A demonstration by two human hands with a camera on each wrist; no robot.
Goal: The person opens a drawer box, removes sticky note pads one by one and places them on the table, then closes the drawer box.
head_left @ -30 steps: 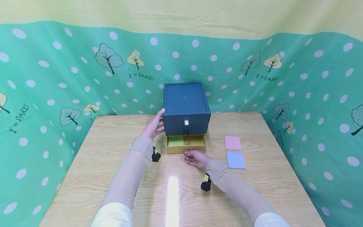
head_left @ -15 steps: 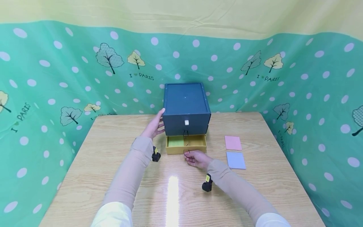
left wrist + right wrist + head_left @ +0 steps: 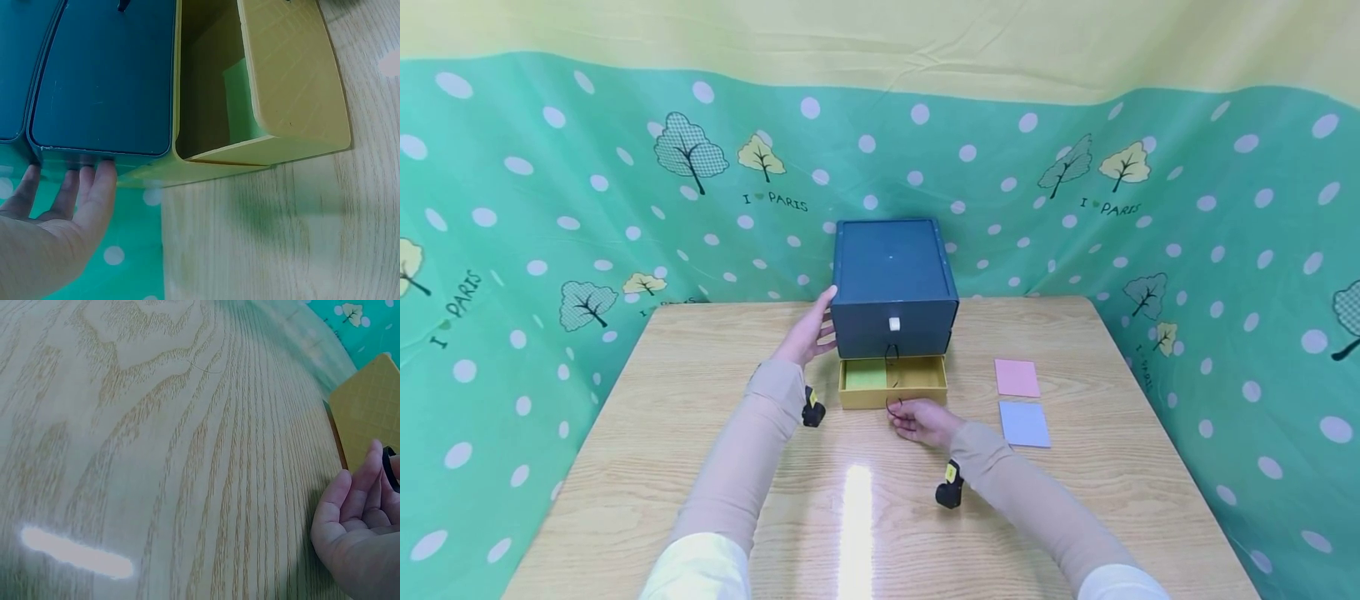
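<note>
A small dark blue drawer cabinet (image 3: 889, 262) stands at the back of the table, its yellow bottom drawer (image 3: 859, 400) pulled partway out. My left hand (image 3: 805, 337) rests straight fingertips against the cabinet's left side, as the left wrist view also shows. At the drawer front, my right hand (image 3: 927, 422) has curled fingers hooked on a black loop pull (image 3: 389, 470). A green square sheet (image 3: 865, 374) lies in the drawer's left part; the right part shows bare bottom. Above, a white knob (image 3: 894, 323) and another black loop (image 3: 891, 353) mark the blue fronts.
To the right of the drawer lie a pink square (image 3: 1017, 377) and a blue square (image 3: 1025, 423) on the wooden table (image 3: 715, 367). A green dotted curtain (image 3: 880, 167) hangs behind and along both sides. Bright light reflects off the front of the tabletop.
The yellow drawer has slid very slightly farther out, toward me, with my right hand at its loop. My left hand stays against the cabinet.
</note>
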